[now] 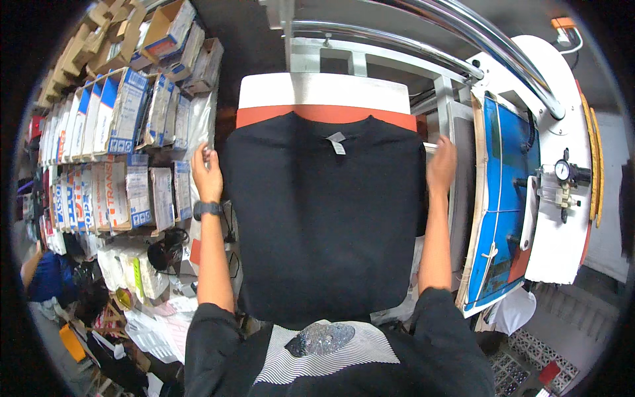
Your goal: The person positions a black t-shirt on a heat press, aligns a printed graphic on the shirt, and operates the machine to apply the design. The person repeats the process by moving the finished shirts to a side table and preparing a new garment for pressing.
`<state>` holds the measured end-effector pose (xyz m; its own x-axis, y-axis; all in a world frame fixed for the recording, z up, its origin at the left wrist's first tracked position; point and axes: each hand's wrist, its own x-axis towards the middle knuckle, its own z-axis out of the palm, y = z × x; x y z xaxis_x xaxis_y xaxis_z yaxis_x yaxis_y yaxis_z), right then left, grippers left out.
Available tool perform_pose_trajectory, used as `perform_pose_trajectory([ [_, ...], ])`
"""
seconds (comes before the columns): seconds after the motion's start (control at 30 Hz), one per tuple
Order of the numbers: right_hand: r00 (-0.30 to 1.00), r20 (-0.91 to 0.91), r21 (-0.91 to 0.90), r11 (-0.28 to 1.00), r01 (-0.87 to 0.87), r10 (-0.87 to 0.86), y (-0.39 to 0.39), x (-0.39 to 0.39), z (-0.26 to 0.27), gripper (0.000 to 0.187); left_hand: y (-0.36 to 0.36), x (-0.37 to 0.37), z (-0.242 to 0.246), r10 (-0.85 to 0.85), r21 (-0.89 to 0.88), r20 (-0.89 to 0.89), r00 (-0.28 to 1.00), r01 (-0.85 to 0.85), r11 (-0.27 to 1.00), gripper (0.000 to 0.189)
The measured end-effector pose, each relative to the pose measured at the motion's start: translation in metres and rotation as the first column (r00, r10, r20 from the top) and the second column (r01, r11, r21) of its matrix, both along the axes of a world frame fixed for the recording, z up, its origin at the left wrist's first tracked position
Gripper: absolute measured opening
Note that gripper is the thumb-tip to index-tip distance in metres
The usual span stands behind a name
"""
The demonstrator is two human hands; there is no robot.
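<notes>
A black T-shirt (327, 213) lies flat over a heat press's lower platen, its neckline at the far end. Inside the collar, a white neck label (337, 144) bears small writing. Beyond the collar show an orange-red pad (325, 114) and the white end of the platen (325, 89). My left hand (207, 171), a dark watch on its wrist, is beside the shirt's left edge with its fingers loosely apart, holding nothing. On the opposite side my right hand (441, 164), blurred, is raised beside the right shoulder edge with nothing visible in it.
Labelled cardboard boxes (119, 114) fill shelves at left. To the right stands a blue panel tied with cord (506, 198), beside a white machine housing (555, 248) with a pressure gauge (562, 170). Chrome bars (387, 37) cross above. Another person's blue-clothed body (49, 278) shows far left.
</notes>
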<state>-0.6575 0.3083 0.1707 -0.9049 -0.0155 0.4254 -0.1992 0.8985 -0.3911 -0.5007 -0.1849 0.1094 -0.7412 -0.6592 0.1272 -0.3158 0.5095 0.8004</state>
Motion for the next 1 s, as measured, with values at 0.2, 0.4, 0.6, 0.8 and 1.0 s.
perform_pose_trajectory([
  [0.2,0.765,0.578,-0.126,0.895,0.428,-0.284,0.041,0.24,-0.003,0.053,0.072,0.194,0.011,-0.074,0.799,0.369,0.926,-0.276,0.534,0.057],
  [0.4,0.461,0.886,-0.407,0.573,0.711,0.058,0.126,0.392,-0.064,0.066,0.106,0.375,-0.01,-0.059,0.889,0.326,0.944,-0.285,0.358,0.056],
  [0.6,0.826,0.484,-0.875,0.166,0.454,0.291,0.157,0.382,-0.042,0.028,0.111,0.398,0.014,0.24,0.813,0.042,0.97,-0.173,0.555,0.031],
  [0.8,0.666,0.575,-0.809,0.206,0.551,0.474,0.186,0.409,-0.057,0.023,0.125,0.414,0.005,0.099,0.659,0.085,0.991,-0.131,0.741,0.02],
  [1.0,0.767,0.466,-0.884,0.193,0.426,0.441,0.189,0.409,-0.039,0.018,0.131,0.436,-0.002,0.278,0.658,-0.125,0.952,-0.13,0.742,0.025],
])
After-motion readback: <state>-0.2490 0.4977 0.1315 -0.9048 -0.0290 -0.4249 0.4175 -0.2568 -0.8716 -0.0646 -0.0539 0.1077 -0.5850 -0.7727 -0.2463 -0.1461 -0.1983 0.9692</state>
